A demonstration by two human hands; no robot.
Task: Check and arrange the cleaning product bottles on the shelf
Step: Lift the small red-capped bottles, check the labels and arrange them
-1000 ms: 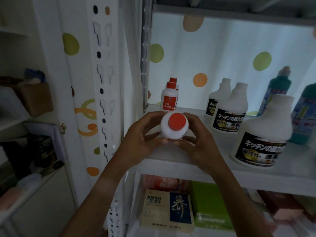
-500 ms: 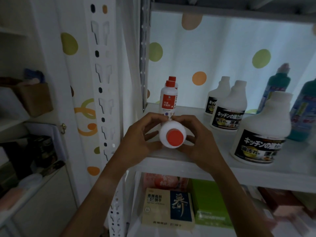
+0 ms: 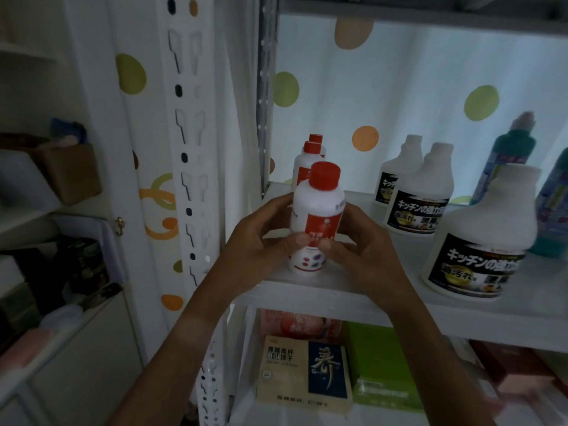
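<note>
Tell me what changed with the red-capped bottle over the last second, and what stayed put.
The red-capped bottle was tipped with its cap facing the camera; it now stands upright, label forward, at the shelf front edge. The left hand and right hand kept hold throughout. The other bottles behind and to the right did not move.

three red-capped white bottles point(image 3: 316, 210) stood at the shelf's left, three white black-labelled cleaner bottles point(image 3: 479, 241) further right, two teal bottles point(image 3: 507, 155) behind them, and two hands point(image 3: 258, 241) showed.
</note>
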